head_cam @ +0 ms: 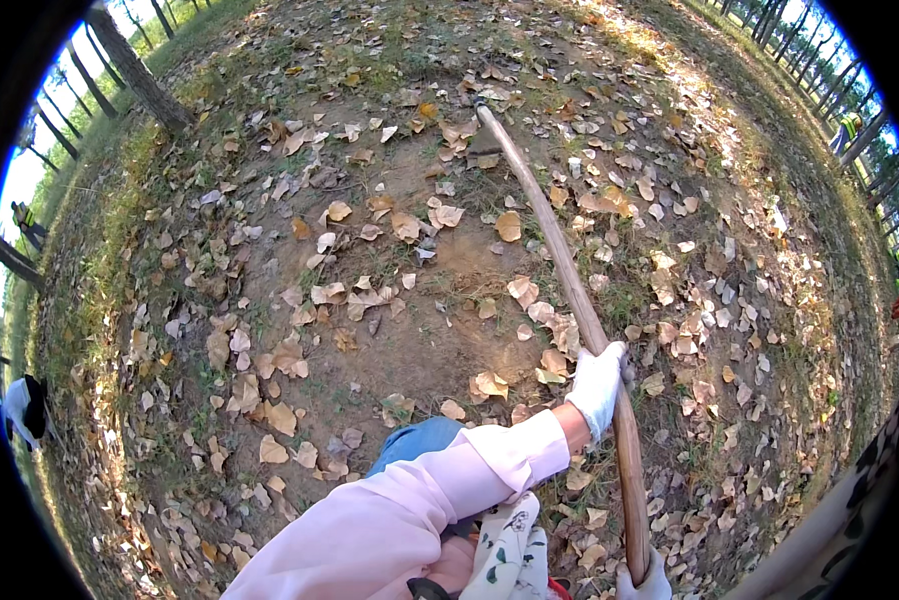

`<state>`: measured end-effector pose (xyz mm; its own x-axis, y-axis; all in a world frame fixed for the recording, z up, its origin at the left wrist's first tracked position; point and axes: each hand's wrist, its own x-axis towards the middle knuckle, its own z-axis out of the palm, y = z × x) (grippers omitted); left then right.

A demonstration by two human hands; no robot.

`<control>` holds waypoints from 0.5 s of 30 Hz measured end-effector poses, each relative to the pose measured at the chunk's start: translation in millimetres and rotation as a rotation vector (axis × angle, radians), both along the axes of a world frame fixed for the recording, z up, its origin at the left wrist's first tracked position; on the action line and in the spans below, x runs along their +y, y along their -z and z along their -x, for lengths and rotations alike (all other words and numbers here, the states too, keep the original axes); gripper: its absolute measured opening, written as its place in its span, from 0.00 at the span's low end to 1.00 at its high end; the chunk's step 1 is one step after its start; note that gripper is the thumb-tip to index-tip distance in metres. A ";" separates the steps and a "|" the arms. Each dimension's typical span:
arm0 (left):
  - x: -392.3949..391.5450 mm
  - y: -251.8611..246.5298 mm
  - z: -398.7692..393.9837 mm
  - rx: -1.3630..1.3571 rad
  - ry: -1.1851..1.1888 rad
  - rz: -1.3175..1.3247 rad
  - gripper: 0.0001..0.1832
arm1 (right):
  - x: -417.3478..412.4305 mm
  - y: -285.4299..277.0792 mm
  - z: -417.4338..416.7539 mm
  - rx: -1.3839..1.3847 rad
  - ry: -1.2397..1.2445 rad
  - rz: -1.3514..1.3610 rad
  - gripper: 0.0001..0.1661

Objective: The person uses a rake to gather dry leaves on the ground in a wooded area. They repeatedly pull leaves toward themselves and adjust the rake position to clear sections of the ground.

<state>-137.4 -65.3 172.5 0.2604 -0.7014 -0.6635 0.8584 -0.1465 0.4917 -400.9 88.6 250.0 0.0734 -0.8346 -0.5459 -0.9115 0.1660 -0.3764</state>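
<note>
A long wooden handle point(562, 247) slants across the right half of the view, from the bottom up to a dark metal tool head point(484, 142), probably a hoe blade, lying among leaves on the soil. My left hand point(596, 386), in a white glove below a pink sleeve, is closed around the middle of this handle. Near its lower end my right hand point(646, 581), also gloved in white, grips the wood at the bottom edge of the picture. Part of that hand is cut off by the frame. Bare brown soil point(449, 330) with scattered dry leaves lies left of the handle.
Tree trunks point(138, 71) rise at the upper left and upper right. People in reflective vests stand far off, one at the left point(25, 217) and one at the right point(845, 131). Another person point(23, 412) is bent at the left edge. My blue-clad knee point(419, 442) shows below.
</note>
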 end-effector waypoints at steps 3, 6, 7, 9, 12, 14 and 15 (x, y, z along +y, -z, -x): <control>-5.1 -9.5 -21.5 0.071 -0.047 0.079 0.12 | -15.9 -14.2 -8.0 0.005 -0.017 -0.047 0.36; -9.7 -3.3 -25.3 0.128 -0.074 0.062 0.12 | -19.2 -22.5 -3.7 0.033 -0.013 -0.098 0.35; -9.8 -7.9 -24.4 0.163 -0.071 0.031 0.12 | -15.9 -25.6 -0.9 0.047 0.005 -0.102 0.34; -22.1 11.0 -27.9 0.227 -0.050 0.039 0.12 | -8.6 -23.5 4.8 0.067 0.040 -0.102 0.34; -30.9 16.7 -32.1 0.248 -0.162 0.066 0.11 | -0.1 -18.0 6.5 0.087 0.053 -0.115 0.33; -31.2 9.5 -28.6 0.250 -0.167 0.000 0.09 | 4.9 -15.6 7.7 0.096 0.073 -0.122 0.33; -27.2 12.1 -26.4 0.231 -0.137 -0.017 0.09 | 8.1 -14.0 7.3 0.097 0.065 -0.130 0.32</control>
<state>-111.0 -92.5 160.4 0.1921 -0.6585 -0.7277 0.9600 -0.0278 0.2787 -408.1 96.7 264.1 -0.0373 -0.7578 -0.6514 -0.9282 0.2677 -0.2584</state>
